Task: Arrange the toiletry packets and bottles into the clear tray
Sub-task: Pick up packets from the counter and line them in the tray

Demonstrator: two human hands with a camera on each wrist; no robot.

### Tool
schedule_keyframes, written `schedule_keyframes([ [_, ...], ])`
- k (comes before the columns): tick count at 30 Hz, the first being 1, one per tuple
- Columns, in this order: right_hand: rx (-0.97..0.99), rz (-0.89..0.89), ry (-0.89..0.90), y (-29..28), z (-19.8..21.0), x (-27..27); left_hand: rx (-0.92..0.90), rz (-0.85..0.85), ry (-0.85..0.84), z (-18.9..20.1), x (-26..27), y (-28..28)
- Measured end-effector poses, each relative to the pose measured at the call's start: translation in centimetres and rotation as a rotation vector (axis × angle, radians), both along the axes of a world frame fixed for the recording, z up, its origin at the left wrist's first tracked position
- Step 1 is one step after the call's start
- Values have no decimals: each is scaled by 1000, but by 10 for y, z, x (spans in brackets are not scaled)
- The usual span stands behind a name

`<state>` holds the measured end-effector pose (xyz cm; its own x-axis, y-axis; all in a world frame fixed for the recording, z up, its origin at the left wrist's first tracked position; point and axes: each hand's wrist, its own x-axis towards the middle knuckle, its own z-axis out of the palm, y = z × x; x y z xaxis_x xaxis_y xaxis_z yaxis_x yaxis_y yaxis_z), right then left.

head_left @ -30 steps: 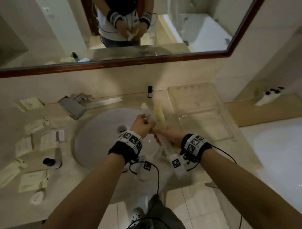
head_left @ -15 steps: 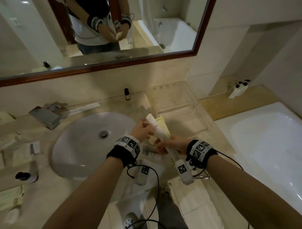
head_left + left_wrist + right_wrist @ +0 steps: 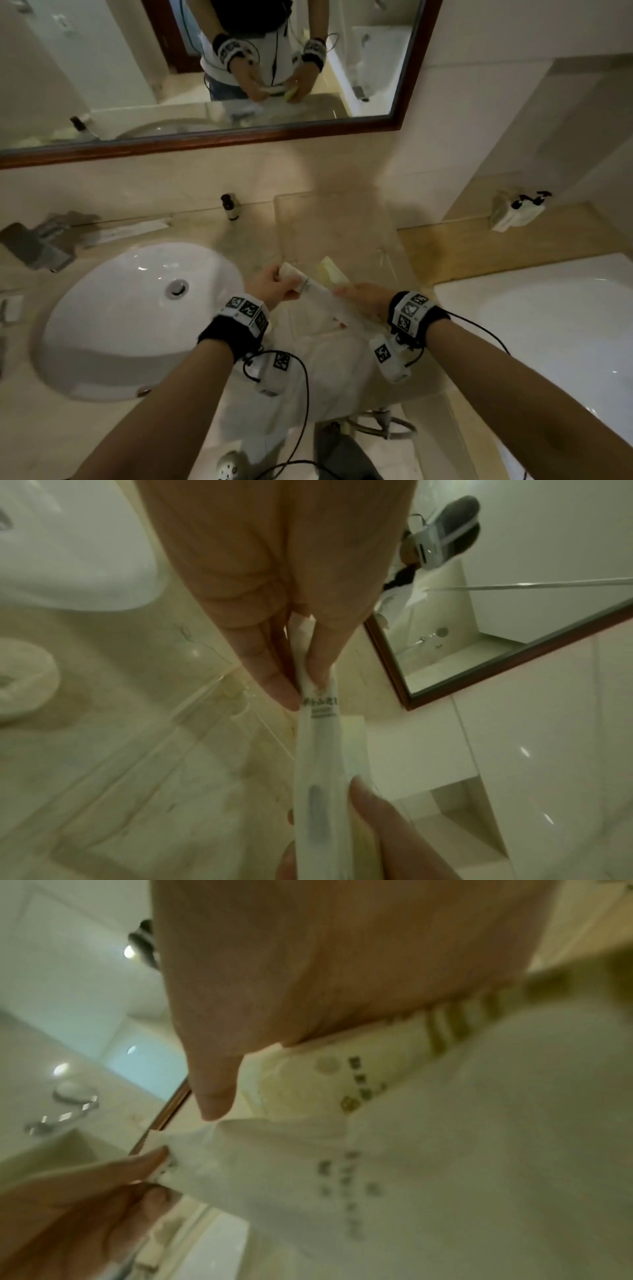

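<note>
A long white packet (image 3: 310,286) is held level between both hands, just above the near edge of the clear tray (image 3: 383,219). My left hand (image 3: 274,282) pinches its left end between thumb and fingers (image 3: 274,685). My right hand (image 3: 363,296) grips its other end together with a pale yellow packet (image 3: 334,274), which lies alongside the white one. In the left wrist view the white packet (image 3: 318,737) runs down to the right hand's fingertips (image 3: 373,804). In the right wrist view my thumb (image 3: 215,1091) lies over the yellow packet (image 3: 308,1085). A small dark-capped bottle (image 3: 230,205) stands left of the tray.
The white sink (image 3: 137,308) lies to the left, with a faucet (image 3: 34,243) and another long packet (image 3: 126,229) behind it. A bathtub (image 3: 548,325) fills the right, with bottles (image 3: 517,209) on its ledge. The mirror (image 3: 205,68) hangs above the counter.
Both hands have carried the two packets rightward from above the sink to the tray's near edge. The white packet has turned from steeply angled to nearly level. The packets on the left counter have left the view.
</note>
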<state>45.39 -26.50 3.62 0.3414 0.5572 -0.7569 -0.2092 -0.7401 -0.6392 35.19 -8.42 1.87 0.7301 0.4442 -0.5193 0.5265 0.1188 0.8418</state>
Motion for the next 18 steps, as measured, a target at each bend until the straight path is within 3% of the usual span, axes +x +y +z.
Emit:
schedule_keyframes([
  [3,-44,77,-140,-8,-8,28,-63,103,-2,-10,6,-8],
  [8,44,13,-284,-16,-22,55,-56,237,75,-29,13,-20],
  [14,60,372,-496,-14,-28,49,72,309,91,-28,29,-27],
  [18,27,553,-708,-13,-41,51,-19,302,46,-28,39,-34],
])
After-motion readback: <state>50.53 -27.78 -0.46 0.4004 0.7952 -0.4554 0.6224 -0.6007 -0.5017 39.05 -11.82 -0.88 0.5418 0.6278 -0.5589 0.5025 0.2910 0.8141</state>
